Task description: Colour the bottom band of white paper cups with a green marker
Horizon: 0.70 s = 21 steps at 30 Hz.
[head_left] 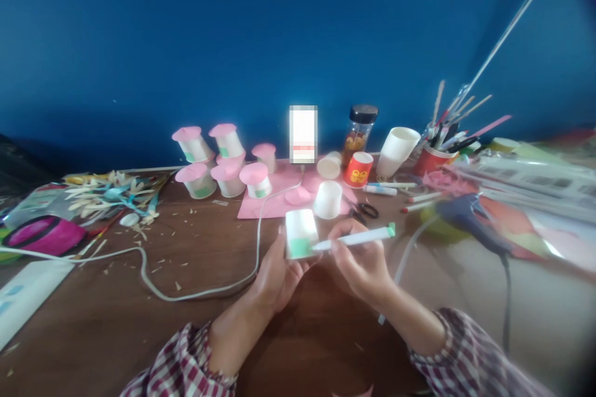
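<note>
A white paper cup (pixel 300 226) with a green coloured patch on its lower side rests in my left hand (pixel 279 273), whose fingers curl around and under it. My right hand (pixel 361 260) pinches a white marker pen (pixel 363 237) with a green end. Its tip meets the cup at the right edge of the green patch. Just behind the held cup stands another white paper cup (pixel 328 199), upside down, on a pink paper sheet (pixel 254 208). Black scissors (pixel 367 209) lie behind my right hand.
Several cups with pink tops (pixel 195 180) stand at the back left, some stacked. A white cable (pixel 200 294) crosses the table. Behind stand a red cup (pixel 358 170), a dark-lidded bottle (pixel 361 130) and a red pen holder (pixel 431 160). A glue gun (pixel 470 226) lies right.
</note>
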Motion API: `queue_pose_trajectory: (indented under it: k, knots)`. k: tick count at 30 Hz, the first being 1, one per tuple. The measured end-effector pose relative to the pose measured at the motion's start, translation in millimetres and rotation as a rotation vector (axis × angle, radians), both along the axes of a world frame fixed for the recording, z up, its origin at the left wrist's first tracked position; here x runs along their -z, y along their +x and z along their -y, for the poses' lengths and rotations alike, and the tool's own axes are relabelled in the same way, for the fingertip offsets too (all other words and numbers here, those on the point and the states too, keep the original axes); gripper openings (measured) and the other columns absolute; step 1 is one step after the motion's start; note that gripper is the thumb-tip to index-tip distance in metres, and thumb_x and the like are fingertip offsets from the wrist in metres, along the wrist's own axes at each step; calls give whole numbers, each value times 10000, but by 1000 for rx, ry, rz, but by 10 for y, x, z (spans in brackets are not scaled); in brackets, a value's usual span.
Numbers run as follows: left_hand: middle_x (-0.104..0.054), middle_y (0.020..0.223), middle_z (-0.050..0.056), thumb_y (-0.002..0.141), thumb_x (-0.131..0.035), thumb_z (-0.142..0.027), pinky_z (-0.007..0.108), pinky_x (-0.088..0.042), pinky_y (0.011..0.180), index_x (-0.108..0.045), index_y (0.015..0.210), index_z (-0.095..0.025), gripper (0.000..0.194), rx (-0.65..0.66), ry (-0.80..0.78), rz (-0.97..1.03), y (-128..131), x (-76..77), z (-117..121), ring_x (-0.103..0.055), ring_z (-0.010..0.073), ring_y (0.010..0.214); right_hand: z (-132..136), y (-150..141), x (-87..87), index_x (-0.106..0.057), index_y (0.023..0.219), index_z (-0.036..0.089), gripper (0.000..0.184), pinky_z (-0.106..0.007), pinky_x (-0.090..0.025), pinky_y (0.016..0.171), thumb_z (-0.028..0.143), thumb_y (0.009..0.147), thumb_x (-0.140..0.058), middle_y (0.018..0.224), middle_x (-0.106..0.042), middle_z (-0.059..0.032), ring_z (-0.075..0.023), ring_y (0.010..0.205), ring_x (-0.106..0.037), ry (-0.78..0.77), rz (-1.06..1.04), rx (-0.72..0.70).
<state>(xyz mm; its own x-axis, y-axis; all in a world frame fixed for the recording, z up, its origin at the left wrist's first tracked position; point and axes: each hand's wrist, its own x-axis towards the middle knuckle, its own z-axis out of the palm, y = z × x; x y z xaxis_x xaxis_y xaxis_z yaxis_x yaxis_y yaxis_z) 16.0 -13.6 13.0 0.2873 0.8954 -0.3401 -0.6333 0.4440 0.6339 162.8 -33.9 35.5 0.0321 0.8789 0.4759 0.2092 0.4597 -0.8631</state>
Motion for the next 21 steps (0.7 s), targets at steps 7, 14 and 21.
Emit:
queue_pose_trajectory:
  k: [7, 14, 21]
  knots:
    - [-733, 910, 84, 923, -456, -407, 365, -494, 895, -683, 973, -126, 364, 12, 20, 29, 3, -31, 2, -667, 220, 899, 6, 6, -13, -559, 740, 189, 110, -221, -430, 538, 85, 773, -550, 655, -570, 18, -117, 581, -537, -7, 69, -16]
    - [-730, 943, 79, 905, -489, -426, 366, -486, 893, -670, 993, -137, 352, 22, 37, -7, 11, -38, 13, -659, 218, 910, 9, 12, 4, -569, 762, 189, 89, -224, -429, 540, 101, 769, -562, 668, -580, 17, -119, 578, -538, -21, 33, -16]
    - [-733, 931, 89, 907, -482, -431, 362, -497, 872, -672, 990, -126, 369, 22, 50, -17, 10, -49, 15, -664, 222, 898, 3, 13, -3, -568, 754, 186, 87, -222, -428, 542, 104, 777, -557, 669, -581, 17, -115, 579, -540, -29, 27, -5]
